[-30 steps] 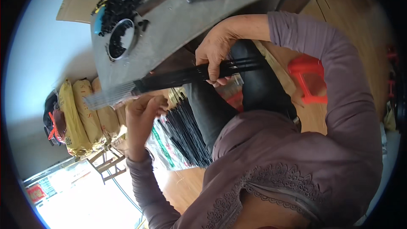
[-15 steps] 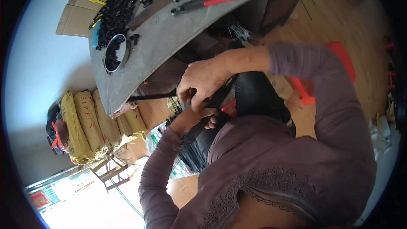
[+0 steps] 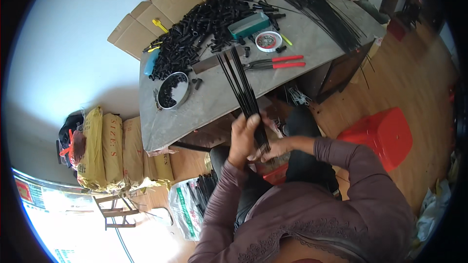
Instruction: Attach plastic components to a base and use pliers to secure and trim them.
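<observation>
A bundle of thin black rods (image 3: 246,100) is gripped at its near end by the left hand (image 3: 242,139) and pinched by the right hand (image 3: 273,148), far ends fanned over the grey worktop (image 3: 195,109), seemingly for alignment.

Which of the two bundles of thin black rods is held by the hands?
The nearer bundle of thin black rods, gripped by the left hand and right hand; the other bundle lies fanned on the table's far corner, untouched.

Daylight floods in bright and even, blowing out to white glare at the lower left, with soft shadows under the table (image 3: 195,112). Fisheye bending curves straight edges near the dark circular rim; the centre stays fairly sharp.
</observation>
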### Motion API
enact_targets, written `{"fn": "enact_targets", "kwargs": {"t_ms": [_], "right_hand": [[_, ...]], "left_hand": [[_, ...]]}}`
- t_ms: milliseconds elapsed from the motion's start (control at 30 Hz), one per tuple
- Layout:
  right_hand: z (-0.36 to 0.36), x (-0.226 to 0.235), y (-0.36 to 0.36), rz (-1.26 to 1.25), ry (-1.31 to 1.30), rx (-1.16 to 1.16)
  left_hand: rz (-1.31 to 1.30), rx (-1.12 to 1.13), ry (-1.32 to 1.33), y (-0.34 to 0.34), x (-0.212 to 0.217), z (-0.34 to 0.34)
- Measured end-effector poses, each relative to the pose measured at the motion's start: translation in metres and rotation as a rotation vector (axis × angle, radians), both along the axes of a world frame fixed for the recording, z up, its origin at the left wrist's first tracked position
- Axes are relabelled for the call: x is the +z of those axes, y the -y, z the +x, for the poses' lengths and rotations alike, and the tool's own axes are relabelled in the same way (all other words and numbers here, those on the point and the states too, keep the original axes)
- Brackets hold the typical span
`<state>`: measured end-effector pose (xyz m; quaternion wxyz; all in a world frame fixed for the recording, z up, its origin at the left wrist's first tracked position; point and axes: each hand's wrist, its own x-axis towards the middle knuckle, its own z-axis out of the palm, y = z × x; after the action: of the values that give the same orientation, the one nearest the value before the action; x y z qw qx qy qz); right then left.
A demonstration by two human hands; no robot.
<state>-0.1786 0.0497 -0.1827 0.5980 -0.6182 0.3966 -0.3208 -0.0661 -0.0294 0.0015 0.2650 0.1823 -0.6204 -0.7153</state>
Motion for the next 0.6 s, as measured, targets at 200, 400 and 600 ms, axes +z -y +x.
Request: {"fn": "enact_targets", "kwargs": {"t_ms": [200, 400, 600], "right_hand": [[0.054, -0.024, -0.034, 0.335, -0.336, 0.033], [0.055, 0.009, -0.047, 0.527, -0.140, 0.317], [0.053, -0.008, -0.064, 0.392, -0.193, 0.378]], "left_hand": [[0.156, 0.159, 0.006, -0.037, -0.028, 0.072], [0.164, 0.167, 0.038, -0.064, -0.015, 0.095], [0.267, 0.162, -0.051, -0.035, 0.017, 0.062]]}}
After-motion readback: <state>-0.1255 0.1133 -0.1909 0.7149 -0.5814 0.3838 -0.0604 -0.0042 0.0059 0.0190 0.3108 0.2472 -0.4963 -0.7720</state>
